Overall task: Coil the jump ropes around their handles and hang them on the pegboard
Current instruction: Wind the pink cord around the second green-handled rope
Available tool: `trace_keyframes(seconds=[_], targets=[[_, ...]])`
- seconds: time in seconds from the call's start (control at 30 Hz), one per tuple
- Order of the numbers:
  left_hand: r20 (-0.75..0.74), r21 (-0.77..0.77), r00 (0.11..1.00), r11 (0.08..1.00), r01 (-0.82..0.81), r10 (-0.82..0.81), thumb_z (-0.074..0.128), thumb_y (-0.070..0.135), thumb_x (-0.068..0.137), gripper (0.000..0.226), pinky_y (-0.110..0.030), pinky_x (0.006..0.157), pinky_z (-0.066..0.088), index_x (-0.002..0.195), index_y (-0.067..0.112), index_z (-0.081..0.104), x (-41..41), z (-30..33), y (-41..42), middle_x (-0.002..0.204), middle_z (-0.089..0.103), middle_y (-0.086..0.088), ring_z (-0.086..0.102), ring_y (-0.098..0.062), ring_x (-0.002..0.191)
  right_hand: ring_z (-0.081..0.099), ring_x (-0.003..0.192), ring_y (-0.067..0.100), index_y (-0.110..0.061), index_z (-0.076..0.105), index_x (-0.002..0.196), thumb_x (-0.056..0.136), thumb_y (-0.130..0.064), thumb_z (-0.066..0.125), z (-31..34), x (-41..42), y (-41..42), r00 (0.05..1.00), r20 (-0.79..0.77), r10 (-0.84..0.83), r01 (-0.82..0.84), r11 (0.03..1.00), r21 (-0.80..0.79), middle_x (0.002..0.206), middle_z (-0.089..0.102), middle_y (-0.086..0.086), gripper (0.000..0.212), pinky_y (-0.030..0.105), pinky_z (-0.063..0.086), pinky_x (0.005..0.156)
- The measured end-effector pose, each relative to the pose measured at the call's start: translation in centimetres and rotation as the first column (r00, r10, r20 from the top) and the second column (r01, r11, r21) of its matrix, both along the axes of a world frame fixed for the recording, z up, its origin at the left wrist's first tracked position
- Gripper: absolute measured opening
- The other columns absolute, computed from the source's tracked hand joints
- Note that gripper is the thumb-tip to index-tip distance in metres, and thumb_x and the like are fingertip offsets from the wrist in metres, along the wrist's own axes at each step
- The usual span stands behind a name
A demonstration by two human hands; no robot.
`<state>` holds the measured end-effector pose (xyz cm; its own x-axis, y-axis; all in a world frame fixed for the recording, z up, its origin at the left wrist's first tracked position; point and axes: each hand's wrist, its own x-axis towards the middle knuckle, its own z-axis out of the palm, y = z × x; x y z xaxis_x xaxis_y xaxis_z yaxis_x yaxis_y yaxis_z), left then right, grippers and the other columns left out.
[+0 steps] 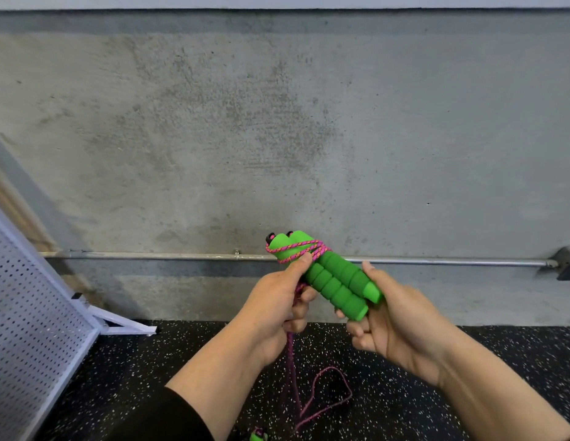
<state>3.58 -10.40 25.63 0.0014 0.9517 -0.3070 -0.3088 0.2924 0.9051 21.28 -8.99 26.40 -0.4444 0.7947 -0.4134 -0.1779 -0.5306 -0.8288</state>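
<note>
Coiling is under way: the right hand (401, 323) grips the paired green handles (333, 275) at their near ends, while the left hand (279, 308) pinches the rope (296, 251) against them — a few turns on. Next, I judge, more wraps, drawing slack from the floor (436, 377); the pegboard (32, 329) waits left.

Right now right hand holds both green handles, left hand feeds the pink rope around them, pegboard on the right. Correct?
Not quite: the head view shows the pegboard on the left. The rest holds: right hand holds both green handles, left hand feeds the pink rope around them.
</note>
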Motion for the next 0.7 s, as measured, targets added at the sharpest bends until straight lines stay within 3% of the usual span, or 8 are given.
trace_keyframes(seconds=[0.13, 0.2, 0.27, 0.3, 0.4, 0.5, 0.6, 0.7], targets=[[0.019, -0.001, 1.0, 1.0, 0.017, -0.017, 0.061, 0.051, 0.095, 0.035, -0.019, 0.04, 0.014, 0.079, 0.022, 0.049, 0.08, 0.25, 0.12, 0.062, 0.043, 0.004, 0.017, -0.006, 0.044, 0.046, 0.062, 0.016, -0.008, 0.072, 0.109, 0.102, -0.044, 0.049, -0.06, -0.45, -0.21, 0.986, 0.001, -0.166, 0.164, 0.973, 0.164, 0.079, 0.059, 0.01, 0.043, 0.03, 0.046, 0.052], [0.024, -0.024, 0.999, 0.999, 0.049, -0.048, 0.061, 0.052, 0.095, 0.034, -0.017, 0.039, 0.015, 0.088, 0.019, 0.056, 0.26, 0.33, -0.01, 0.062, 0.045, 0.005, 0.018, -0.005, 0.043, 0.049, 0.063, 0.012, -0.013, 0.071, 0.098, 0.106, -0.038, 0.046, -0.13, -0.48, -0.16, 0.945, 0.159, -0.284, 0.205, 0.898, 0.389, 0.071, 0.058, -0.002, 0.037, 0.037, 0.05, 0.056], [0.033, -0.05, 0.996, 0.995, 0.082, -0.08, 0.057, 0.054, 0.096, 0.046, -0.017, 0.038, 0.015, 0.109, 0.01, 0.065, 0.44, 0.42, -0.18, 0.062, 0.047, 0.006, 0.02, -0.004, 0.042, 0.051, 0.059, 0.003, -0.022, 0.068, 0.098, 0.107, -0.034, 0.043, -0.14, -0.32, 0.02, 0.826, 0.393, -0.405, 0.064, 0.759, 0.648, 0.064, 0.057, -0.013, 0.029, 0.038, 0.051, 0.06], [0.038, -0.063, 0.996, 0.994, 0.088, -0.085, 0.056, 0.055, 0.097, 0.055, -0.018, 0.038, 0.015, 0.12, 0.006, 0.065, 0.49, 0.43, -0.21, 0.062, 0.047, 0.006, 0.021, -0.004, 0.041, 0.051, 0.059, 0.001, -0.03, 0.065, 0.103, 0.106, -0.033, 0.043, -0.22, -0.25, 0.13, 0.762, 0.472, -0.443, -0.042, 0.694, 0.719, 0.065, 0.057, -0.016, 0.023, 0.032, 0.047, 0.064], [0.07, -0.076, 0.993, 0.992, 0.105, -0.1, 0.053, 0.059, 0.096, 0.069, -0.018, 0.039, 0.013, 0.133, 0.0, 0.058, 0.47, 0.17, -0.03, 0.063, 0.048, 0.006, 0.021, -0.004, 0.041, 0.048, 0.073, -0.004, -0.038, 0.058, 0.127, 0.103, -0.038, 0.05, -0.63, -0.05, 0.38, 0.682, 0.581, -0.443, -0.196, 0.655, 0.729, 0.085, 0.054, -0.016, 0.026, 0.024, 0.036, 0.076], [0.085, -0.073, 0.991, 0.992, 0.107, -0.1, 0.054, 0.061, 0.094, 0.06, -0.018, 0.039, 0.013, 0.118, 0.008, 0.066, 0.36, 0.28, 0.03, 0.065, 0.047, 0.006, 0.02, -0.004, 0.042, 0.052, 0.098, 0.003, -0.031, 0.05, 0.144, 0.094, -0.039, 0.066, -0.92, 0.14, 0.43, 0.618, 0.629, -0.471, -0.261, 0.632, 0.729, 0.112, 0.05, -0.01, 0.053, 0.018, 0.037, 0.086], [0.065, -0.07, 0.993, 0.992, 0.101, -0.097, 0.058, 0.063, 0.092, 0.044, -0.019, 0.04, 0.012, 0.086, 0.019, 0.06, 0.36, 0.3, -0.05, 0.065, 0.047, 0.005, 0.019, -0.005, 0.044, 0.049, 0.102, -0.001, -0.033, 0.05, 0.145, 0.088, -0.033, 0.075, -0.78, 0.06, 0.13, 0.624, 0.631, -0.461, -0.311, 0.595, 0.741, 0.114, 0.043, -0.014, 0.062, 0.002, 0.034, 0.085], [0.041, -0.083, 0.998, 0.995, 0.056, -0.053, 0.063, 0.063, 0.089, 0.042, -0.019, 0.039, 0.012, 0.082, 0.023, 0.052, 0.53, 0.1, -0.16, 0.062, 0.046, 0.005, 0.019, -0.005, 0.043, 0.048, 0.104, 0.001, -0.036, 0.051, 0.139, 0.084, -0.026, 0.08, -0.81, -0.08, -0.21, 0.596, 0.638, -0.487, -0.38, 0.529, 0.759, 0.115, 0.04, -0.015, 0.063, 0.005, 0.033, 0.088]])
